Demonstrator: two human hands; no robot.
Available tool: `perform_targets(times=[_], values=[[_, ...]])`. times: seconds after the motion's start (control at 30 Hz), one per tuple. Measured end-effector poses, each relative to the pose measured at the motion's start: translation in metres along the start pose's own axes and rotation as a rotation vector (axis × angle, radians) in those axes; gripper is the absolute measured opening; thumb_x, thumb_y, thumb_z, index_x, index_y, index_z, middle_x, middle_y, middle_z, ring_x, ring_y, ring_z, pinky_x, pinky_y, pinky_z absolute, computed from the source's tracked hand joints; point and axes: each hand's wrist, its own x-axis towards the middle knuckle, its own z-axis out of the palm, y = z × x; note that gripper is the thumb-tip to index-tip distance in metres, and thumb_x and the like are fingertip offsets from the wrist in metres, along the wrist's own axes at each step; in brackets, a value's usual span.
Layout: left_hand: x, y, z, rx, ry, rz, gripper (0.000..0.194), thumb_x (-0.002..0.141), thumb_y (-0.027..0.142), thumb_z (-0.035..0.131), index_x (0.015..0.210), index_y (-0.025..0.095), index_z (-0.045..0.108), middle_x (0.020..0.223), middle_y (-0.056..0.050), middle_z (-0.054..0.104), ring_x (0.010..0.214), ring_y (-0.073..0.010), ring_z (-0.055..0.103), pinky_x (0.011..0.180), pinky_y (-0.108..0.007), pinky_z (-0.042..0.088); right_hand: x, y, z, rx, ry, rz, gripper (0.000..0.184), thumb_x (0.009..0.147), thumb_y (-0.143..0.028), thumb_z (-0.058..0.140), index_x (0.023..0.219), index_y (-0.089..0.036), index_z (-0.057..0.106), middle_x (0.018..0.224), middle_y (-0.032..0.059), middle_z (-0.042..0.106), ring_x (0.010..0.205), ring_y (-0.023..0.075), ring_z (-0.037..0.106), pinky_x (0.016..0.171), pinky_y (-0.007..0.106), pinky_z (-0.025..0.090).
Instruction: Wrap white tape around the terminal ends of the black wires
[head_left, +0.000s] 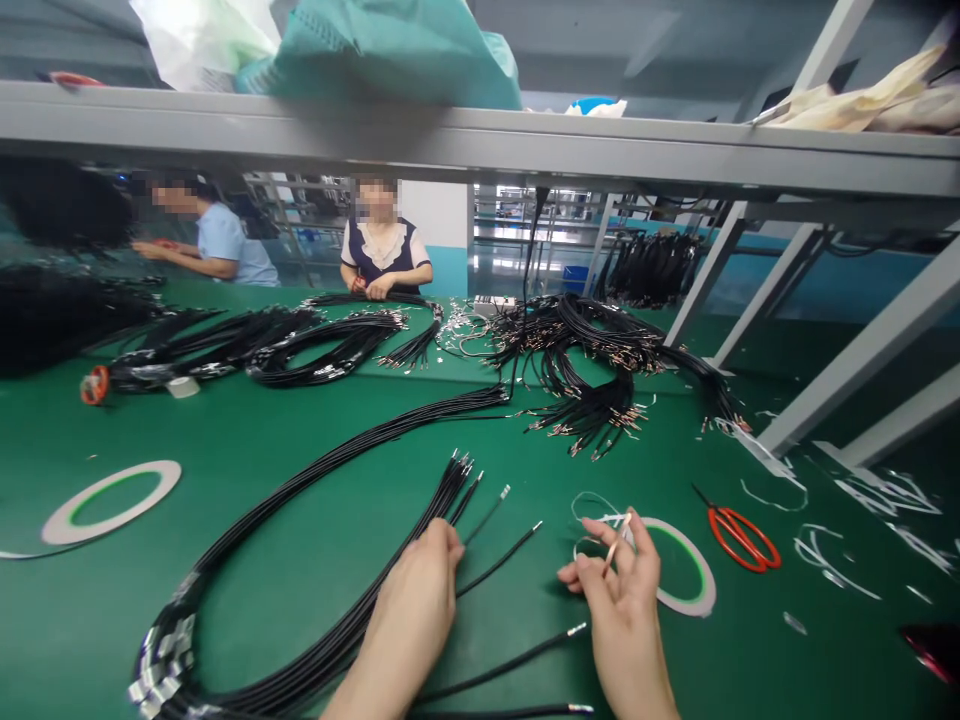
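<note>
My left hand [416,590] is closed round a bundle of black cables [300,655] near its silver-tipped ends. A few loose cables [510,660] stick out to the right below the bundle. The bundle curves in a big loop on the green table, with shiny clear tape wraps at its lower left. My right hand [626,610] has its fingers curled round a thin copper-coloured strip [616,545], and a fine pale strand loops beside the fingertips. Just right of that hand lies a flat white ring of tape [686,580] with a green inner edge, partly hidden by the fingers.
Red-handled scissors [746,535] lie at the right among white scraps [825,570]. Another tape ring [112,505] is at the left. Coiled cables [330,350] cover the table's far side. A grey shelf beam [480,145] crosses overhead. Two people [382,250] work beyond the table.
</note>
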Motion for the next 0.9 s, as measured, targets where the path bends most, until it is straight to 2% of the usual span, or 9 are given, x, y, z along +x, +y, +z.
perform_targets(times=[0.07,0.13,0.2,0.3,0.37,0.5,0.6,0.77,0.9], values=[[-0.005,0.004,0.002,-0.195,-0.185,0.095,0.019,0.09,0.023,0.038,0.088,0.021,0.056,0.07,-0.001,0.064,0.068,-0.0182,0.06,0.064,-0.027,0.042,0.0,0.002,0.001,-0.009,0.0,0.018,0.069,0.084,-0.04,0.058,0.139,-0.031,0.018,0.122,0.0128,0.048,0.06,0.0142,0.063,0.059,0.035,0.05],[-0.005,0.005,0.006,-0.234,-0.269,0.138,0.017,0.086,0.024,0.043,0.082,0.021,0.06,0.071,-0.002,0.066,0.072,-0.0198,0.062,0.066,-0.028,0.043,0.0,0.004,0.001,-0.017,-0.009,0.03,0.068,0.084,-0.04,0.058,0.139,-0.031,0.018,0.122,0.0124,0.048,0.061,0.0143,0.063,0.06,0.036,0.051],[0.002,0.002,0.009,-0.199,-0.17,0.098,0.022,0.087,0.024,0.04,0.079,0.02,0.06,0.078,-0.005,0.066,0.077,-0.022,0.062,0.071,-0.031,0.043,-0.001,0.004,0.0,-0.021,-0.026,0.037,0.069,0.085,-0.039,0.058,0.14,-0.031,0.018,0.122,0.012,0.049,0.062,0.0146,0.063,0.062,0.037,0.051],[0.015,-0.004,0.009,-0.198,0.097,0.031,0.026,0.09,0.027,0.035,0.083,0.018,0.058,0.101,-0.012,0.063,0.095,-0.0253,0.059,0.083,-0.036,0.042,-0.001,0.002,-0.001,-0.023,-0.055,0.041,0.067,0.087,-0.04,0.055,0.141,-0.03,0.017,0.117,0.0108,0.054,0.064,0.0157,0.063,0.065,0.038,0.051],[0.016,-0.002,0.008,-0.252,0.135,0.036,0.026,0.09,0.029,0.036,0.083,0.018,0.058,0.105,-0.012,0.062,0.099,-0.0255,0.058,0.086,-0.037,0.041,-0.001,-0.003,-0.001,-0.028,-0.073,0.043,0.065,0.088,-0.04,0.053,0.141,-0.028,0.018,0.112,0.0098,0.058,0.066,0.0163,0.063,0.067,0.037,0.051],[0.001,0.017,0.01,-0.44,-0.026,0.107,0.029,0.09,0.034,0.039,0.081,0.019,0.062,0.078,-0.004,0.064,0.074,-0.0201,0.06,0.068,-0.029,0.043,-0.003,-0.015,-0.001,-0.036,-0.148,0.071,0.066,0.09,-0.037,0.052,0.143,-0.028,0.014,0.11,0.0097,0.062,0.078,0.0184,0.064,0.078,0.04,0.049],[-0.01,0.029,0.016,-0.58,-0.097,0.106,0.03,0.089,0.038,0.044,0.079,0.018,0.063,0.069,-0.001,0.062,0.064,-0.0171,0.058,0.06,-0.025,0.041,-0.006,-0.022,0.0,-0.02,-0.2,0.098,0.07,0.09,-0.035,0.054,0.144,-0.026,0.012,0.11,0.0106,0.063,0.086,0.0205,0.064,0.085,0.042,0.047],[-0.011,0.027,0.025,-0.769,-0.241,0.039,0.034,0.089,0.042,0.045,0.074,0.015,0.06,0.061,0.0,0.06,0.052,-0.0125,0.054,0.052,-0.022,0.037,-0.01,-0.026,0.002,0.053,-0.239,0.116,0.067,0.087,-0.036,0.057,0.141,-0.024,0.021,0.099,0.0077,0.068,0.077,0.0192,0.064,0.08,0.039,0.048],[-0.01,0.025,0.028,-0.873,-0.307,0.009,0.034,0.087,0.043,0.048,0.072,0.015,0.058,0.058,0.001,0.06,0.046,-0.0092,0.049,0.048,-0.02,0.034,-0.01,-0.026,0.004,0.097,-0.241,0.14,0.067,0.085,-0.037,0.061,0.139,-0.023,0.025,0.083,0.0027,0.068,0.076,0.0181,0.062,0.074,0.033,0.048]])
